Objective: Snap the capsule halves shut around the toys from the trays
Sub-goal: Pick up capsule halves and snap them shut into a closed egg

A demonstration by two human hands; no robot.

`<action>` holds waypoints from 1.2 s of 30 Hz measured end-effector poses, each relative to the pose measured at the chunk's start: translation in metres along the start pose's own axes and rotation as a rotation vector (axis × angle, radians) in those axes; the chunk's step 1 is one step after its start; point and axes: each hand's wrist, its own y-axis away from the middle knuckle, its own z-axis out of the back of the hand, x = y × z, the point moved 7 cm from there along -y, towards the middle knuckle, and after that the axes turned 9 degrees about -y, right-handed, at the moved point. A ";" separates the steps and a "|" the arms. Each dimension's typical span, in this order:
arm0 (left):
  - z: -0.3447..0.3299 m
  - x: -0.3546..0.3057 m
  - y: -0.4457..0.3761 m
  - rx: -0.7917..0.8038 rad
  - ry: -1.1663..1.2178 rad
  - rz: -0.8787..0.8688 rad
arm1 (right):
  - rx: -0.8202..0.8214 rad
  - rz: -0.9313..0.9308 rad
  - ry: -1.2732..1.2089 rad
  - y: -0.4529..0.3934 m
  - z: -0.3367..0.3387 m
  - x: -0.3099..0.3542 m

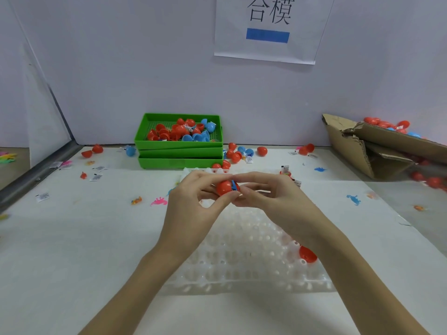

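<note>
both hands meet just in front of the green trays [180, 143], left hand [193, 201] pinching the red capsule [226, 187] and right hand [268, 193] gripping its far half, a blue toy [234, 185] poking from the seam, likely needing tucking before the snap.

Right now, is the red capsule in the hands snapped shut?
Not yet. The red capsule sits between left hand and right hand, with a blue toy showing at the seam.

Fingers of both hands hide much of the red plastic capsule [226, 187]; the torn brown cardboard box [377, 151], far right, runs off the edge.
</note>
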 end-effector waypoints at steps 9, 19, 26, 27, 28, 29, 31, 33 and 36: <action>0.002 0.008 -0.004 0.035 0.213 0.121 | -0.043 0.018 -0.118 -0.003 0.003 -0.001; 0.018 -0.016 -0.004 -0.062 0.000 -0.202 | 0.024 0.008 -0.428 -0.005 -0.008 -0.004; 0.022 -0.026 -0.001 -0.112 -0.140 -0.410 | 0.008 0.025 -0.441 -0.003 -0.011 -0.002; 0.021 -0.025 -0.001 -0.108 -0.177 -0.438 | 0.003 0.020 -0.440 -0.002 -0.011 -0.003; 0.020 -0.025 0.000 -0.097 -0.214 -0.468 | 0.003 0.015 -0.447 -0.002 -0.012 -0.004; 0.018 -0.025 0.000 -0.075 -0.247 -0.498 | 0.005 0.011 -0.461 -0.002 -0.014 -0.005; 0.014 -0.022 -0.002 -0.009 -0.269 -0.529 | 0.002 -0.007 -0.507 -0.002 -0.015 -0.007; 0.011 -0.018 -0.003 0.061 -0.208 -0.486 | -0.002 -0.030 -0.553 -0.002 -0.016 -0.009; 0.013 -0.015 -0.005 0.074 -0.095 -0.396 | 0.001 -0.034 -0.575 -0.004 -0.015 -0.008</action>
